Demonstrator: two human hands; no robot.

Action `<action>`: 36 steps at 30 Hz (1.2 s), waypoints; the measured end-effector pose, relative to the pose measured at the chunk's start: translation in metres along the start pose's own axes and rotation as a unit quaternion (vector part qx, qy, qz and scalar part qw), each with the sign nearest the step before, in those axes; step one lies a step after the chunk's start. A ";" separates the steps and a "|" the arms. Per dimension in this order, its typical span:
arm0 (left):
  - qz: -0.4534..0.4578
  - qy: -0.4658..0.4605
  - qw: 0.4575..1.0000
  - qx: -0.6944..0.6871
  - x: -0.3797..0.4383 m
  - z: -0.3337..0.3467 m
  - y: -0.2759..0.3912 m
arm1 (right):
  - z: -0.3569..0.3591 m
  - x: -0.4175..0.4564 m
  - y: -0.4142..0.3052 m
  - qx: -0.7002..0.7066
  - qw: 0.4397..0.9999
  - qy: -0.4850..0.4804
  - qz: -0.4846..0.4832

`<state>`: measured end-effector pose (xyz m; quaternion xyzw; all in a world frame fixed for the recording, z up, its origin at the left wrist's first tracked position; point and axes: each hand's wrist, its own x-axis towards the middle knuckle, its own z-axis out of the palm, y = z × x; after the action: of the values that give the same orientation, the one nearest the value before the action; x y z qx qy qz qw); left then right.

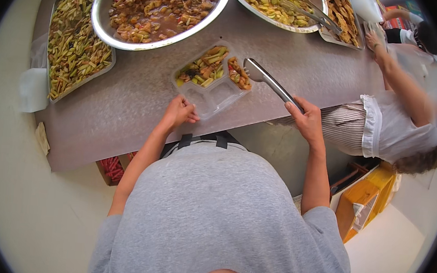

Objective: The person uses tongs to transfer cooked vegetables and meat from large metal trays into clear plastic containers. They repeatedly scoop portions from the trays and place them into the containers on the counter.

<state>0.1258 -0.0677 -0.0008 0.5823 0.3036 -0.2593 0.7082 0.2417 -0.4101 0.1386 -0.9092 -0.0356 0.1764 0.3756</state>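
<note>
A clear plastic compartment food tray (218, 106) lies on the metal table before me. Its far-left compartment holds green vegetable pieces with meat (203, 67), and a smaller one at the right holds a reddish-brown stew (238, 74). The two near compartments show bare plastic. My left hand (181, 110) is loosely curled at the tray's near-left corner; whether it grips the rim cannot be made out. In my right hand (306, 117) are metal serving tongs (272, 82), their head just beside the stew compartment.
Beyond the tray stands a steel bowl of stew (156, 47), with a tray of chopped vegetables (114, 59) to its left. Another bowl (267, 20) at the right holds more tongs (311, 14), beside a tray of browned food (343, 18). A co-worker (408, 102) stands at the table's right.
</note>
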 end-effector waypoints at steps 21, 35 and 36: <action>0.352 0.474 0.802 -0.090 -0.153 -0.333 0.029 | 0.158 -0.030 -0.173 0.494 0.864 -0.074 0.056; 0.139 0.634 0.747 -0.142 -0.163 -0.656 0.019 | 0.368 0.000 -0.306 0.125 0.977 0.013 -0.172; 0.130 0.624 0.753 -0.163 -0.164 -0.659 0.018 | 0.368 0.002 -0.307 0.081 0.978 0.020 -0.189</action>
<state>-0.0573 0.5857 0.0411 0.5247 0.6369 0.3092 0.4726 0.1363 0.0564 0.1108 -0.8559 -0.1848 0.0866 0.4752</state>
